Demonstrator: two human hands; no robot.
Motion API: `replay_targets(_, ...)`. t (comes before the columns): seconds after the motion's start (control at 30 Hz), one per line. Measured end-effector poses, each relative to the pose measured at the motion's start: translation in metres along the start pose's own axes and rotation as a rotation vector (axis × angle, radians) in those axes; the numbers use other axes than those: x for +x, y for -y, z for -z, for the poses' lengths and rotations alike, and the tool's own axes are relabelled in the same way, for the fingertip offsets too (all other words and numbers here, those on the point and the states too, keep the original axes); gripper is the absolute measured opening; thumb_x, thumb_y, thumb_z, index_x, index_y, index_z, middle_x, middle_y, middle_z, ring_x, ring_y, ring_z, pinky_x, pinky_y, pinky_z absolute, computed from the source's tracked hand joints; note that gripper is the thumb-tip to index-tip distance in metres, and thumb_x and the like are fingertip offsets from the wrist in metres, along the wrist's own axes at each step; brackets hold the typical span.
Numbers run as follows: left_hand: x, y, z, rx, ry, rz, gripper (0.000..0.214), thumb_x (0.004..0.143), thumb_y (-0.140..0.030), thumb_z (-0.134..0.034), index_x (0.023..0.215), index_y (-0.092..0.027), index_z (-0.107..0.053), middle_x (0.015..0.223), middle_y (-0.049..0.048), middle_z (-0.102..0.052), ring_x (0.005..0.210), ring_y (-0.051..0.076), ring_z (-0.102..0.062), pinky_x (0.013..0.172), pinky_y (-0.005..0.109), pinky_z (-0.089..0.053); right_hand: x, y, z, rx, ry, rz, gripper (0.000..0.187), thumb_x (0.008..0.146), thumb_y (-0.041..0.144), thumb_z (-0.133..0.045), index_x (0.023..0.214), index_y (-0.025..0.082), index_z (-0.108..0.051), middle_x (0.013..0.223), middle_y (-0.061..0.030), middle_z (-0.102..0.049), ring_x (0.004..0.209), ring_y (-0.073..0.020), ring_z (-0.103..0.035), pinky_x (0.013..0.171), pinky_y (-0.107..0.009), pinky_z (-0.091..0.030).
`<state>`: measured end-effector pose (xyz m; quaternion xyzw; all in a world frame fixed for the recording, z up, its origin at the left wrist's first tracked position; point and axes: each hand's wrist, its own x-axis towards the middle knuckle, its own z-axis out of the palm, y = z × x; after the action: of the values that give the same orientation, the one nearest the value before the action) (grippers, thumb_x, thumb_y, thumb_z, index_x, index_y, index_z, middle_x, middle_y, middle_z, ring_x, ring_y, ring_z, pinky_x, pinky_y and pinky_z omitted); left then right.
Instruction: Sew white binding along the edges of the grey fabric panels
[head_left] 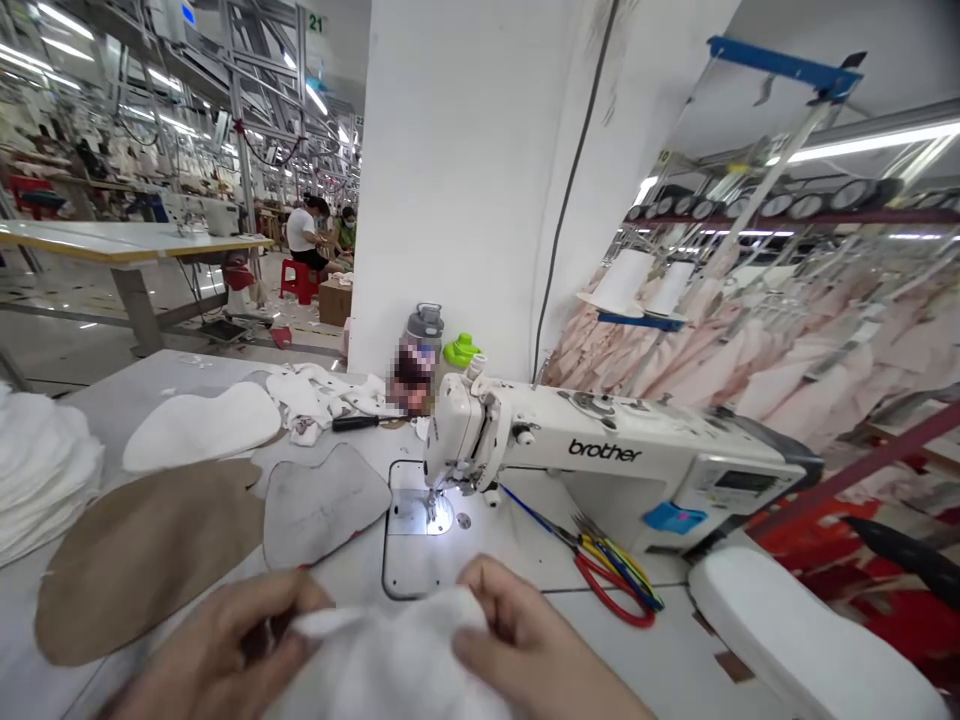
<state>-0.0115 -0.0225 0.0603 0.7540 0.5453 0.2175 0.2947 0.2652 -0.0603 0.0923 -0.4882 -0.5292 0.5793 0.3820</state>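
- The left hand (pixel 214 650) and right hand (pixel 529 640) are both closed on a white padded fabric piece (pixel 382 665), the left pinching a thin edge, the right curled over its upper rim.
- The piece lies between the hands, low and close to the camera, and the bottom of the view cuts it off. Its upper edge runs roughly left to right, but its full long axis cannot be told.
- Straight ahead of the hands stands a Brother sewing machine (pixel 600 450), its lit needle area (pixel 433 510) just beyond the piece and nearer the right hand's fingertips than the left's.
- Near the right hand, scissors with red, yellow and blue handles (pixel 615 585) lie on the worktop (pixel 510 590).
- Left of the machine lie a tan template (pixel 142 560), a grey template (pixel 322 505), a white cup-shaped pad (pixel 202 425), a stack of white pads (pixel 41 470) and loose white fabric scraps (pixel 315 400).
- Further off, a co-worker (pixel 304 235) sits on a red stool (pixel 298 282).
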Motion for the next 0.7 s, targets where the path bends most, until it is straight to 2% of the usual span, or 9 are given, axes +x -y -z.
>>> replay_targets(0.03,0.013,-0.005,0.003,-0.065,0.130,0.017,0.035,0.089,-0.051,-0.045,0.076,-0.024,-0.063,0.071,-0.0020,-0.063,0.070,0.019,-0.061,0.062,0.027,-0.047,0.012,0.001,0.001,-0.072,-0.015,-0.019,0.018,0.079,0.035,-0.059,0.088,0.024,-0.048,0.074,0.0050,-0.056,0.063,-0.0118,-0.055,0.057,-0.020,-0.041)
replay_targets(0.1,0.035,-0.013,0.005,-0.073,0.174,0.070,0.029,0.087,-0.045,-0.045,0.077,-0.023,-0.062,0.070,-0.0019,-0.060,0.071,0.020,-0.059,0.063,0.028,-0.043,0.032,-0.002,0.003,-0.272,-0.107,-0.032,0.022,0.080,0.026,-0.051,0.102,0.022,-0.051,0.075,0.0027,-0.058,0.066,-0.0168,-0.059,0.059,-0.026,-0.046)
replay_targets(0.2,0.050,-0.019,0.001,-0.003,0.137,0.142,0.026,0.088,-0.040,-0.044,0.082,-0.023,-0.063,0.071,-0.0025,-0.059,0.070,0.020,-0.057,0.062,0.028,-0.038,0.042,-0.017,0.006,-0.467,-0.249,-0.005,0.049,0.081,0.018,-0.053,0.129,0.018,-0.051,0.094,-0.0059,-0.061,0.083,-0.0254,-0.062,0.074,-0.040,-0.051)
replay_targets(0.27,0.052,-0.018,-0.002,0.032,0.138,0.168,0.022,0.088,-0.038,-0.045,0.085,-0.024,-0.062,0.071,-0.0033,-0.058,0.070,0.019,-0.057,0.062,0.028,-0.037,0.035,-0.028,0.006,-0.652,-0.309,0.128,0.053,0.085,0.016,-0.051,0.138,0.019,-0.048,0.120,-0.0136,-0.058,0.108,-0.0310,-0.059,0.092,-0.048,-0.048)
replay_targets(0.33,0.051,-0.014,-0.005,0.064,0.132,0.184,0.018,0.087,-0.035,-0.046,0.089,-0.025,-0.061,0.069,-0.0045,-0.056,0.069,0.019,-0.056,0.061,0.027,-0.036,0.025,-0.039,0.006,-0.909,-0.281,0.358,0.050,0.088,0.014,-0.049,0.138,0.021,-0.050,0.132,-0.0151,-0.054,0.123,-0.0327,-0.052,0.100,-0.050,-0.046)
replay_targets(0.4,0.051,-0.012,-0.008,0.094,0.112,0.184,0.019,0.088,-0.032,-0.043,0.098,-0.024,-0.057,0.067,-0.0059,-0.052,0.066,0.018,-0.055,0.060,0.027,-0.036,0.017,-0.049,0.007,-1.130,-0.200,0.572,0.045,0.088,0.013,-0.052,0.132,0.022,-0.055,0.127,-0.0130,-0.060,0.120,-0.0319,-0.056,0.098,-0.049,-0.050)
replay_targets(0.43,0.051,-0.011,-0.010,0.108,0.100,0.178,0.020,0.089,-0.031,-0.041,0.103,-0.024,-0.054,0.067,-0.0066,-0.050,0.065,0.018,-0.054,0.060,0.026,-0.035,0.014,-0.054,0.007,-1.189,-0.171,0.630,0.043,0.088,0.014,-0.055,0.130,0.022,-0.057,0.124,-0.0121,-0.063,0.118,-0.0315,-0.059,0.096,-0.047,-0.052)
replay_targets(0.57,0.048,-0.015,-0.013,0.179,0.050,0.148,0.025,0.093,-0.028,-0.034,0.112,-0.023,-0.049,0.063,-0.0078,-0.049,0.061,0.017,-0.056,0.057,0.026,-0.035,0.008,-0.068,0.010,-1.292,-0.184,0.692,0.049,0.090,0.024,-0.063,0.138,0.020,-0.053,0.136,-0.0143,-0.060,0.124,-0.0336,-0.057,0.099,-0.045,-0.053)
replay_targets(0.7,0.043,-0.014,0.007,0.296,-0.041,0.100,0.031,0.094,-0.030,-0.032,0.115,-0.023,-0.054,0.079,-0.0017,-0.064,0.073,0.019,-0.063,0.067,0.028,-0.040,0.010,-0.059,0.004,-1.231,-0.095,0.776,0.039,0.096,0.023,-0.058,0.134,0.031,-0.055,0.129,-0.0046,-0.067,0.119,-0.0262,-0.062,0.100,-0.039,-0.053)
